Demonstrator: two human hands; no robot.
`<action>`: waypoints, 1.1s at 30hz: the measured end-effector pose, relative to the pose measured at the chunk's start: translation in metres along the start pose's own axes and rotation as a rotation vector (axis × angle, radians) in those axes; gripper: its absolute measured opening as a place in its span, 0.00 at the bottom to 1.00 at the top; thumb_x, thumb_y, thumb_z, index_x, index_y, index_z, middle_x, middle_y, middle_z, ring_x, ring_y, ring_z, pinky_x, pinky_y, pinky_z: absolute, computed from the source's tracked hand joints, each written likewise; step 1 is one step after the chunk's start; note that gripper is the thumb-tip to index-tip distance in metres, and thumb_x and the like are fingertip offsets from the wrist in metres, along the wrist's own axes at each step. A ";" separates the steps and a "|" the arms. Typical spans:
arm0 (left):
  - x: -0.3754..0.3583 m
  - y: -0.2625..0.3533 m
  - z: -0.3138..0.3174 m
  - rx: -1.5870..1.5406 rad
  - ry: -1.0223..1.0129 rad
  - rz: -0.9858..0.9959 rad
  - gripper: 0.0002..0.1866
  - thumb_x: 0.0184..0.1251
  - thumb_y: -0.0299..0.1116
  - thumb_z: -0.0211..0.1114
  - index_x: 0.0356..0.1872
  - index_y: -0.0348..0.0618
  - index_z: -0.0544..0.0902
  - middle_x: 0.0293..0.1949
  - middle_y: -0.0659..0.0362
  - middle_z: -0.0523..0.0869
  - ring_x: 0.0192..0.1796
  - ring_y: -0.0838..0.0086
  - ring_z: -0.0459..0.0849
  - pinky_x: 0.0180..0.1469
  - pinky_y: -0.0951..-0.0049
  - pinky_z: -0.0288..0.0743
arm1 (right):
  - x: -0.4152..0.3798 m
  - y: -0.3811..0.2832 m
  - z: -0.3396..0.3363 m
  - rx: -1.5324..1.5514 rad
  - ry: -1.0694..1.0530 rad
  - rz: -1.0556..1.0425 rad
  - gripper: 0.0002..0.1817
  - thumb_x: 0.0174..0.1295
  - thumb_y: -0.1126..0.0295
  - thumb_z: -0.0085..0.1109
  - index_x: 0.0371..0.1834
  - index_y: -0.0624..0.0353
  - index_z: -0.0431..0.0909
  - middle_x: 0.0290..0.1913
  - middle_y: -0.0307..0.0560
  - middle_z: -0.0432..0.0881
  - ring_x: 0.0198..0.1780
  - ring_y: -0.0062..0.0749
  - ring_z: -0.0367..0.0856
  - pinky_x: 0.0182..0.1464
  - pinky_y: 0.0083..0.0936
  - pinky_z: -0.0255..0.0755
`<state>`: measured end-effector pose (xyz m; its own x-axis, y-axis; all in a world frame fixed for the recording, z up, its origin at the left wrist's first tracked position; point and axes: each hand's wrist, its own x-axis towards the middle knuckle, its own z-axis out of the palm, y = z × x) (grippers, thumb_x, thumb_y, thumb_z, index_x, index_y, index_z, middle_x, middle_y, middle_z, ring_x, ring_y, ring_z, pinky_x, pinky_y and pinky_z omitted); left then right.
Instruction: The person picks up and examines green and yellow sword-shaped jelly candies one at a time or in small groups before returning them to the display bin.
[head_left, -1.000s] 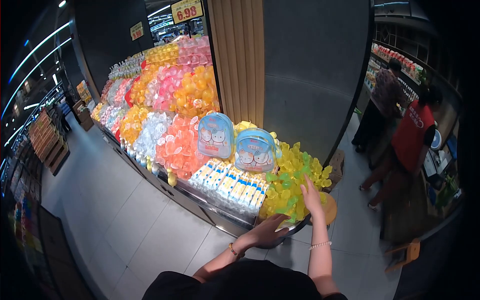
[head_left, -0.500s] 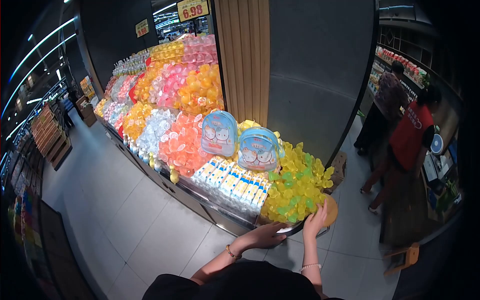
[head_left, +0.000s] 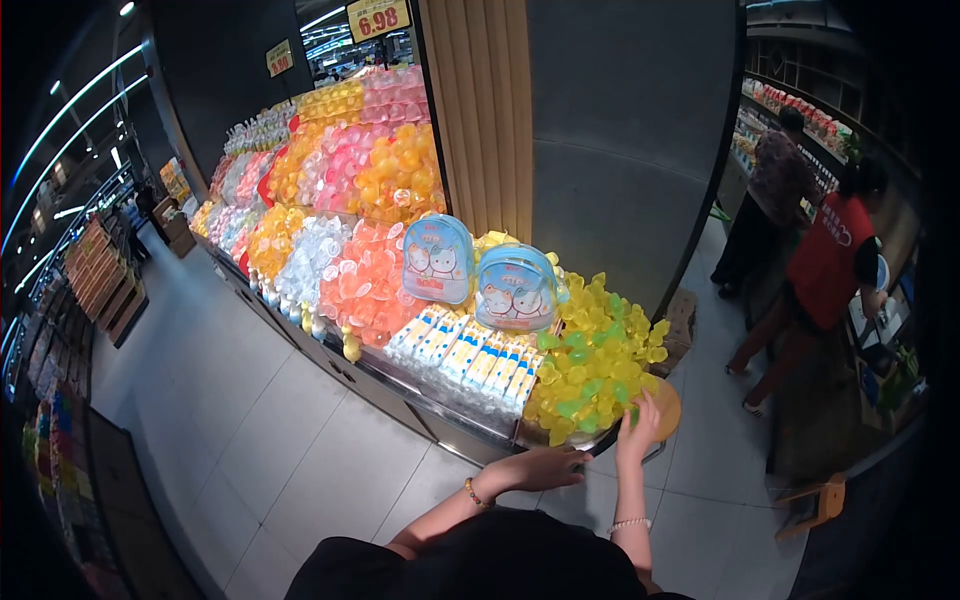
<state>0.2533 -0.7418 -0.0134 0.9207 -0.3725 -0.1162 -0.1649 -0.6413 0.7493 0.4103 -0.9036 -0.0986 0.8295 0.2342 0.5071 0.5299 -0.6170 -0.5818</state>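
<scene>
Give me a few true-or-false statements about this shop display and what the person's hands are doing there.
1. The right hand touches the yellow and green jelly cups. True.
2. The left hand holds a blue backpack. False: it rests at the display edge; both blue backpack-shaped packs stand on the display.
3. The price sign reads 6.98. True.
4. A person in a red vest stands left of the display. False: to its right.

Yellow and green jelly cups [head_left: 592, 372]: glossy translucent plastic. Display bin rim [head_left: 470, 428]: smooth, shiny metal. Round board [head_left: 664, 408] at the right hand [head_left: 637, 428]: matt, wood-like. Backpack-shaped packs [head_left: 437, 259]: glossy clear plastic. Floor tiles [head_left: 300, 440]: smooth, lightly reflective. Pillar panelling [head_left: 480, 110]: ribbed wood.
</scene>
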 end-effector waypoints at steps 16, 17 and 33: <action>-0.007 0.010 -0.007 -0.047 -0.011 -0.023 0.28 0.75 0.45 0.52 0.68 0.37 0.65 0.60 0.41 0.75 0.64 0.53 0.74 0.63 0.63 0.67 | 0.027 -0.051 -0.026 0.269 0.083 0.081 0.20 0.53 0.85 0.59 0.51 0.61 0.76 0.50 0.50 0.79 0.55 0.47 0.72 0.60 0.36 0.65; -0.008 0.015 -0.010 -0.080 0.049 -0.031 0.28 0.75 0.43 0.54 0.68 0.37 0.64 0.61 0.41 0.74 0.65 0.54 0.72 0.64 0.63 0.66 | 0.031 -0.073 -0.040 0.289 0.128 0.056 0.19 0.53 0.85 0.58 0.50 0.61 0.76 0.50 0.50 0.79 0.55 0.47 0.72 0.60 0.36 0.65; -0.009 0.047 -0.019 -0.325 0.289 -0.020 0.18 0.73 0.43 0.56 0.52 0.39 0.78 0.36 0.50 0.84 0.40 0.65 0.82 0.48 0.67 0.72 | 0.026 -0.144 -0.116 1.225 -0.167 0.048 0.26 0.68 0.63 0.57 0.65 0.63 0.64 0.48 0.51 0.81 0.49 0.29 0.80 0.52 0.24 0.74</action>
<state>0.2434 -0.7560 0.0352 0.9914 -0.1294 0.0197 -0.0685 -0.3850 0.9204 0.3348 -0.8960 0.0720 0.8174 0.3795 0.4334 0.2390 0.4610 -0.8546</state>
